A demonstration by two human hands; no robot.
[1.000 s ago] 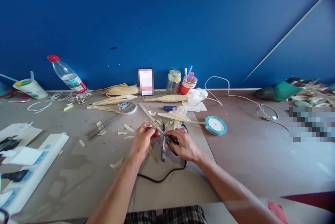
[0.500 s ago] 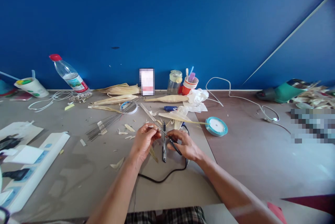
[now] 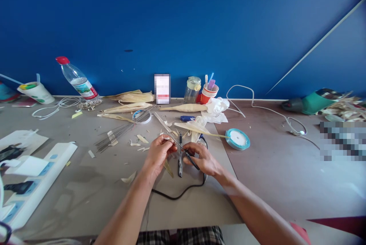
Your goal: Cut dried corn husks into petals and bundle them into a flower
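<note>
Likely a craft workspace: scissors (image 3: 195, 163) are being held above a table (image 3: 171, 216); corn husks (image 3: 137, 96), wires (image 3: 106, 143), scraps (image 3: 142, 138) and a ribbon spool (image 3: 238, 138) are lying around.

One pair of bare hands, left hand (image 3: 158, 152) and right hand (image 3: 203, 158), each joined by a slim, uncovered wrist to a bare forearm; left forearm (image 3: 128, 203) and right forearm (image 3: 251, 210) both widen from the wrist toward the lower edge of view. One garment (image 3: 200, 235) at the lap, plaid, black to dark grey crossed by paler lines, showing as two blocks with a narrow gap between, remainder cut off.
</note>
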